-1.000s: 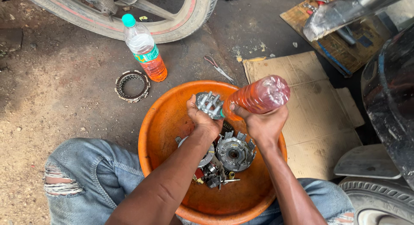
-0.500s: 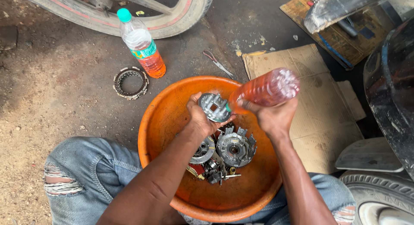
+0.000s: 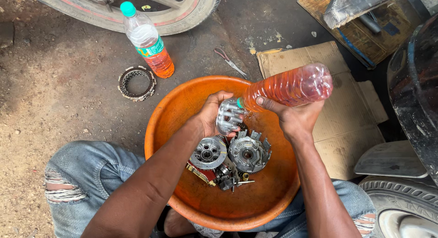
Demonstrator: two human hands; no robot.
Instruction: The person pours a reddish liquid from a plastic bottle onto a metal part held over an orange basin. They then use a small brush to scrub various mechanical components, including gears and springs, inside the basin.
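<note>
While the orange basin sits between the knees with two clutch hubs lying in it, the right hand grips a tilted bottle of reddish liquid, neck down. Left hand, fingers closed, holds a small metal part just under the spout; keeping that part low over the basin and turning it slowly should wet every face.

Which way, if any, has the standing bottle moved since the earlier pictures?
No. The standing bottle sits just as before beside the toothed ring on the ground.
</note>
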